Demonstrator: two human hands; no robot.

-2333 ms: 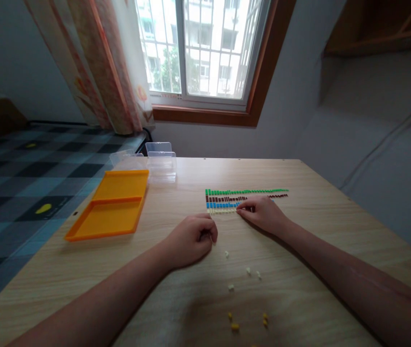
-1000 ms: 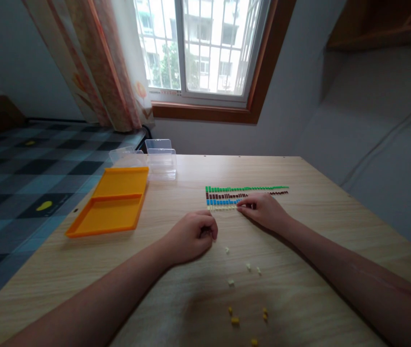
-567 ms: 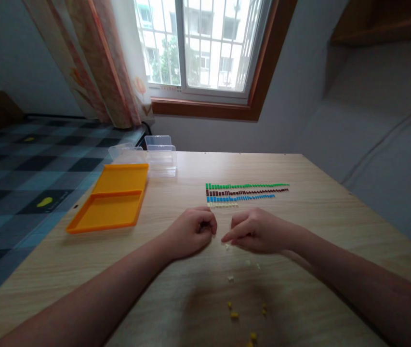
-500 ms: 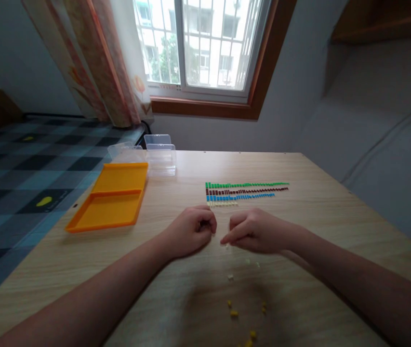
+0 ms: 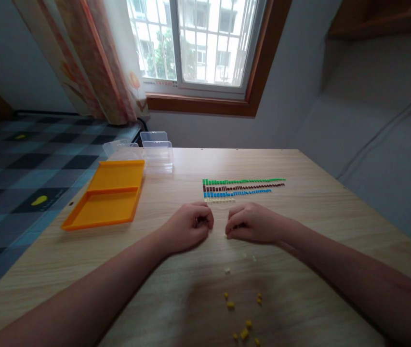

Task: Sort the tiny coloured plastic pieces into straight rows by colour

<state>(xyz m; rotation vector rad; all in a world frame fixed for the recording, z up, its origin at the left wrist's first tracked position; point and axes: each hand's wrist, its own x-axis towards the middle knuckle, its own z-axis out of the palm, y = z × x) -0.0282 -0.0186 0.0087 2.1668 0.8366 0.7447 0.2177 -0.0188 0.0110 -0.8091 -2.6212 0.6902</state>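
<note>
Cream bead lies at right hand fingertips, just below the cream row. Right hand pinching down on it; left hand loosely fisted, contents hidden. Risk: bead slips, rolls off.

hands: 2 | bead rows: 4 | orange trays: 1 | clear boxes: 2 | loose yellow beads: about 7 | loose pale beads: about 4
</note>
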